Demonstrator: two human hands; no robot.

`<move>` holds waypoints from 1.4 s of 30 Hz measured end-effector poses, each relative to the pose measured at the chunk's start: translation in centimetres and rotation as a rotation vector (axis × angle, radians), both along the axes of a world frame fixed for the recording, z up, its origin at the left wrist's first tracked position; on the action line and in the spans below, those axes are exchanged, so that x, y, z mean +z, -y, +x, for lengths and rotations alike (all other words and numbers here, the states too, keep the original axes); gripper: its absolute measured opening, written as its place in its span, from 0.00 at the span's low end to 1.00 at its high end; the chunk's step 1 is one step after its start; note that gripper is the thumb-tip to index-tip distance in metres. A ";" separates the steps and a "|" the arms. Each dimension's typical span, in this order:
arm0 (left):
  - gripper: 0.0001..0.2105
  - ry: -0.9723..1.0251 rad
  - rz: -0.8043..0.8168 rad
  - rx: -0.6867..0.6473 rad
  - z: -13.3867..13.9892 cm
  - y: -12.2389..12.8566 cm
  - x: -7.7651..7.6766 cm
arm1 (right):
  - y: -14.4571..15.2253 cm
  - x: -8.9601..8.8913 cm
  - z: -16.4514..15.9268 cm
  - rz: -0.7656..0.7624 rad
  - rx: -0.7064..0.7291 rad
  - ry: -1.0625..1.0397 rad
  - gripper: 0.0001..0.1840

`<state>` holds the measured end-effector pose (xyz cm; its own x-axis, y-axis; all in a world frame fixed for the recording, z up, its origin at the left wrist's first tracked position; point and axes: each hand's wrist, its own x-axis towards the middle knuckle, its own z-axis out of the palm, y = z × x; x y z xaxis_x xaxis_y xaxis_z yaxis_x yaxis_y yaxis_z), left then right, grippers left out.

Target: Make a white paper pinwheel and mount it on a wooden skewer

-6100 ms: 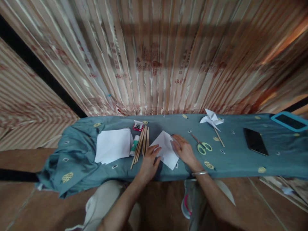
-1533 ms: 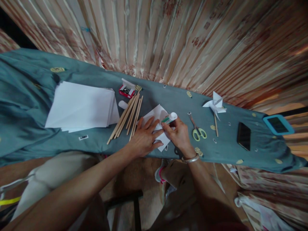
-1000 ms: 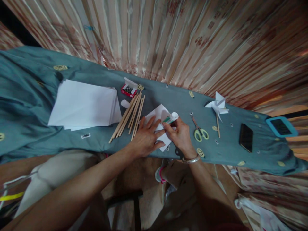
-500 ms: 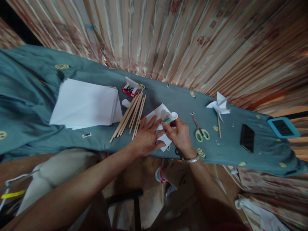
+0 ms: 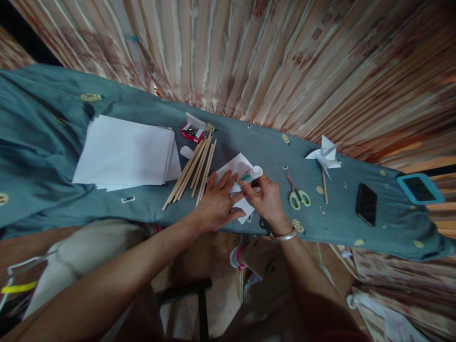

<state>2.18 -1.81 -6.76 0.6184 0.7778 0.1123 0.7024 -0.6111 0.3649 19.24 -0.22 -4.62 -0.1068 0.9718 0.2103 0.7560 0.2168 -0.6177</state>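
Observation:
A small white sheet of paper (image 5: 238, 164) lies on the cloth-covered table, its middle hidden by my hands. My left hand (image 5: 220, 204) rests flat on its left part, fingers spread. In my right hand (image 5: 266, 199) is a glue stick (image 5: 251, 175), a white tube with a green label, held tilted with its lower end at the paper. Just left of my left hand lie several thin wooden sticks (image 5: 190, 173). Scissors (image 5: 298, 197) with pale green handles lie to the right of my right hand.
A stack of white paper (image 5: 124, 152) lies at left. Behind the sticks are a red box (image 5: 192, 131) of small metal pieces and a white cap (image 5: 186, 152). At right are a paper pinwheel (image 5: 325, 156) on a stick, a black phone (image 5: 366, 204) and a blue-framed device (image 5: 420, 188).
The glue stick has shifted very slightly in my right hand's grip. My left hand stays spread on the paper, and the other things lie as before.

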 end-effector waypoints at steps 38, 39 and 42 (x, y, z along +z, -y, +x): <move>0.25 0.009 -0.023 -0.010 -0.2 0.0 0.5 | 0.9 0.4 0.9 -0.018 0.097 0.022 0.16; 0.25 0.008 -0.026 -0.010 -0.2 0.0 0.5 | 0.9 0.4 0.9 -0.020 0.098 0.020 0.16; 0.25 0.015 -0.021 -0.008 -0.2 0.0 0.4 | 0.9 0.3 1.0 -0.014 0.092 0.023 0.16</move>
<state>1.95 -1.77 -6.40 0.6233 0.7749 0.1049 0.6916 -0.6089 0.3885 20.27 -1.10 -4.31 -0.2002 0.9606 0.1928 0.7477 0.2770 -0.6035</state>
